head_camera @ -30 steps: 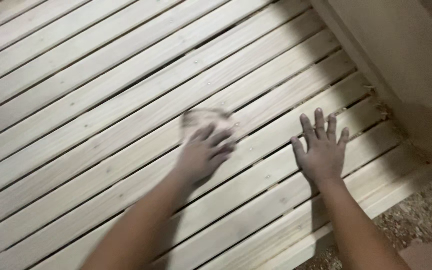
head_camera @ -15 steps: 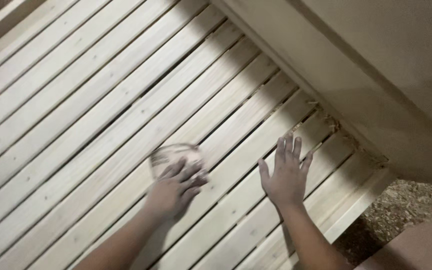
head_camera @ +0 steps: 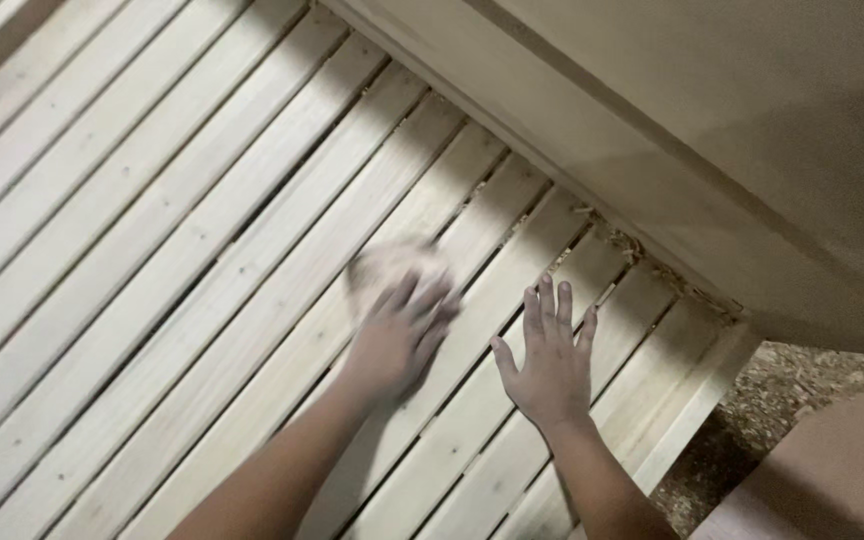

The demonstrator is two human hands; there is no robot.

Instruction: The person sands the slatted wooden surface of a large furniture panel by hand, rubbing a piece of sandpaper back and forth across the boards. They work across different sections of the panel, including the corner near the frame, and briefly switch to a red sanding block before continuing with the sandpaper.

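My left hand (head_camera: 397, 335) presses a pale, folded pad (head_camera: 384, 266), blurred and of a kind I cannot tell, against the light wooden slats (head_camera: 152, 250); its fingers curl over the pad's near edge. My right hand (head_camera: 549, 358) lies flat on the slats just to the right, fingers spread and holding nothing. The two hands are a short gap apart. Most of the pad shows beyond my left fingertips.
A wide pale wooden board (head_camera: 592, 130) runs diagonally along the slats' far right end, with fibres caught in the joint. Bare ground with wood chips (head_camera: 782, 400) shows at the lower right, beside a brownish surface (head_camera: 832, 480).
The view has swung, so the board now fills the upper right. My left hand with the pad has slid along the slats; my right hand stays flat on them.
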